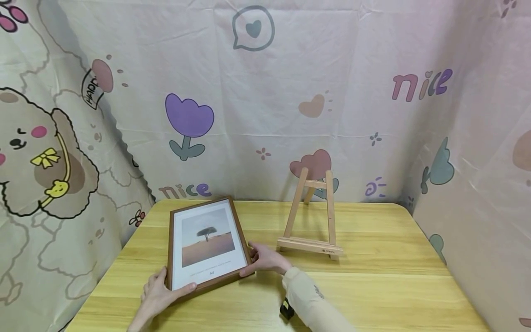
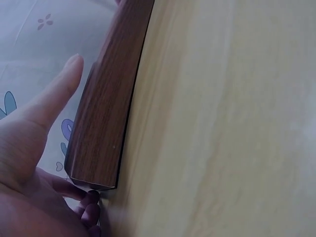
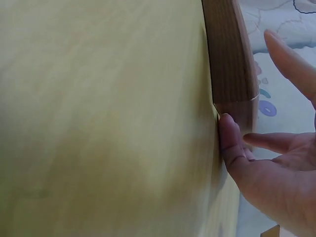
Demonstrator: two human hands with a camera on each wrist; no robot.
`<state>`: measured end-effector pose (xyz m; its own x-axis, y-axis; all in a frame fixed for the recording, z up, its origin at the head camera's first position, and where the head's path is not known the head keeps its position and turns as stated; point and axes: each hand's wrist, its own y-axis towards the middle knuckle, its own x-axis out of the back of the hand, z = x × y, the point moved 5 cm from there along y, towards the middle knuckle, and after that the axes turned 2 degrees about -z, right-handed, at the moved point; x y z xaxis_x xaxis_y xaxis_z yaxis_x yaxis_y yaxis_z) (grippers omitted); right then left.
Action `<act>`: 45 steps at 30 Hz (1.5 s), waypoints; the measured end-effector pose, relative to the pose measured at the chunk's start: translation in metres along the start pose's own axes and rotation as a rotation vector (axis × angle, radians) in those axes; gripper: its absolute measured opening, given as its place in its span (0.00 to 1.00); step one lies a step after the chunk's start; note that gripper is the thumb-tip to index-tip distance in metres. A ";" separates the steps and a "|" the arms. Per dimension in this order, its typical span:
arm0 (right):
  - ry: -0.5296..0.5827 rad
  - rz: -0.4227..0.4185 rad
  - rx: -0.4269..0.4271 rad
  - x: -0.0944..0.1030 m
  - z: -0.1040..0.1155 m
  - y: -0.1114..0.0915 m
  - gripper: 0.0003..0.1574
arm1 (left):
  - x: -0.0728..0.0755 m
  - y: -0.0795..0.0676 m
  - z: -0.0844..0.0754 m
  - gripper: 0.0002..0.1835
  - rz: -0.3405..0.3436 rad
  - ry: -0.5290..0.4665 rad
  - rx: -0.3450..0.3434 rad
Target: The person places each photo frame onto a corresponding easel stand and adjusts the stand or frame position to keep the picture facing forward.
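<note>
A picture frame (image 1: 244, 230) with brown wooden edges lies at the left of the table, its print of a lone tree facing up. My left hand (image 1: 158, 291) holds its near left corner, the thumb along the front edge and the other fingers at the left side. At the near right corner, my right hand (image 1: 265, 259) grips the frame, with fingers against the right side and the thumb by the front edge. In the right wrist view, fingertips (image 3: 228, 129) press the frame's side (image 3: 232, 64) low down, close to the tabletop. The left wrist view shows fingers tucked at the frame's corner (image 2: 96, 168).
A small wooden tabletop easel (image 1: 310, 246) stands right of the frame, toward the back. Beside my right sleeve (image 1: 313, 295) sits a small black object with a yellow mark (image 1: 286, 310). Patterned cloth (image 1: 265, 92) hangs behind the wooden table (image 1: 386, 286) and at both sides.
</note>
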<state>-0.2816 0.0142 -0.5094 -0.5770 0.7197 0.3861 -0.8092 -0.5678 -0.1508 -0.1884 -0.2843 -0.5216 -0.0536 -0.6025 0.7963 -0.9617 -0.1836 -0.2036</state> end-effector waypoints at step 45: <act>-0.201 -0.019 0.098 -0.009 0.000 0.013 0.40 | -0.002 -0.001 0.008 0.69 0.061 -0.224 0.052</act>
<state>-0.2865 0.0006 -0.5147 -0.5203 0.6419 0.5633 -0.7994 -0.5981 -0.0568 -0.1851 -0.2886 -0.5276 -0.0449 -0.7702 0.6362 -0.9431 -0.1774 -0.2814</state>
